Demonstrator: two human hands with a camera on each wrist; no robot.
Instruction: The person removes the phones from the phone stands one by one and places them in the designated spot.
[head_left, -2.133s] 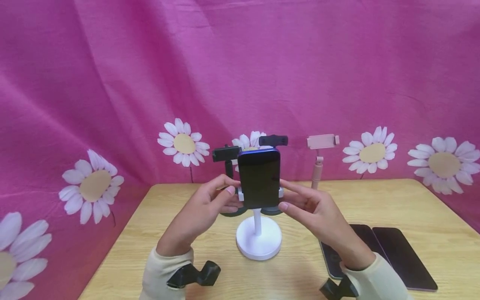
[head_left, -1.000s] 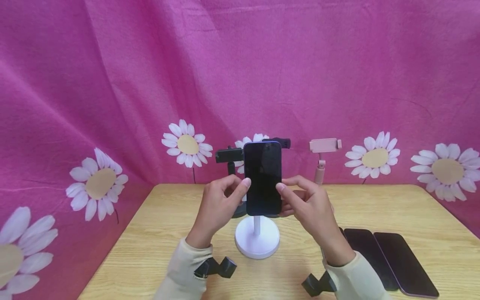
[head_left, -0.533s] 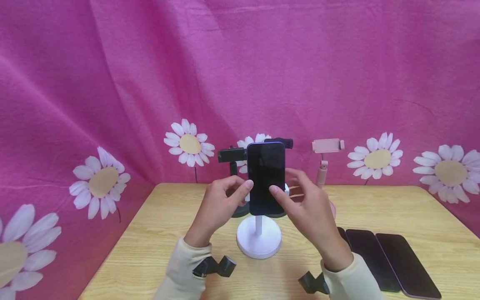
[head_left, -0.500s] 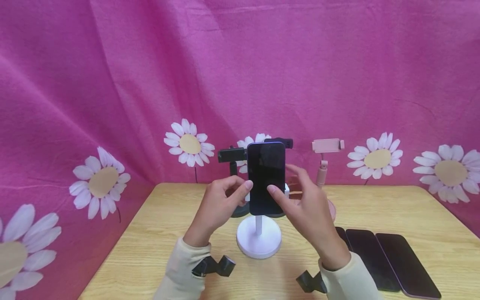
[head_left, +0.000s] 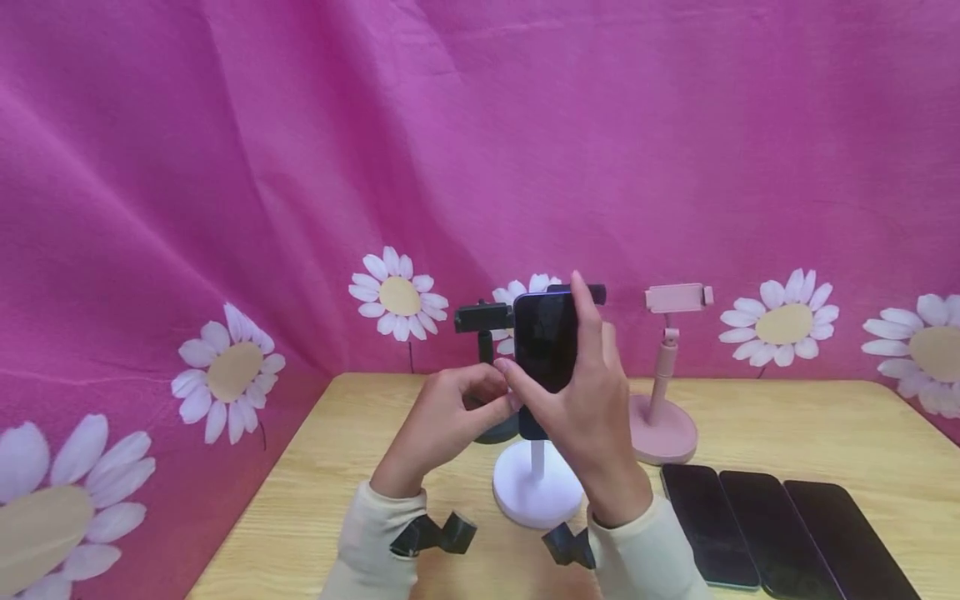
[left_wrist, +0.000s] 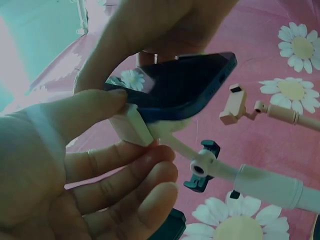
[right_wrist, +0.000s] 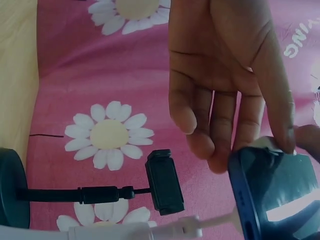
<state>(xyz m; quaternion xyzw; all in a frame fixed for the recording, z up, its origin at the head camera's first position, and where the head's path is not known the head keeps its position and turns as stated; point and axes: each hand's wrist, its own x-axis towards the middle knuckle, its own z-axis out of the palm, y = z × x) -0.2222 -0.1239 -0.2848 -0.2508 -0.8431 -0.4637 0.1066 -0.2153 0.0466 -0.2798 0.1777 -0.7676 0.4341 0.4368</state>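
A dark smartphone [head_left: 546, 342] with a blue rim stands upright in the clamp [left_wrist: 133, 125] of a white phone stand [head_left: 537, 487]. My left hand [head_left: 442, 421] is at its lower left edge and grips the clamp's left side, thumb in front, fingers behind, as the left wrist view shows. My right hand [head_left: 592, 400] spans the phone. Its thumb crosses the screen to the left edge, near my left thumb, and its straight index finger runs up the right edge. In the right wrist view, the left palm shows beside the phone's clamped edge. My right fingers hide much of the phone's right side.
Just behind the phone stand a black phone holder [head_left: 482, 317] and another dark holder [head_left: 596, 293], partly hidden. A pink phone stand [head_left: 663, 429] is to the right. Three phones [head_left: 780, 533] lie side by side at the table's right front. A pink daisy-print cloth [head_left: 637, 150] hangs behind.
Both hands first sat at the phone's two sides. Since then my right hand has moved left and up over the phone, its thumb sliding across the screen to the left edge. The left hand stays there.
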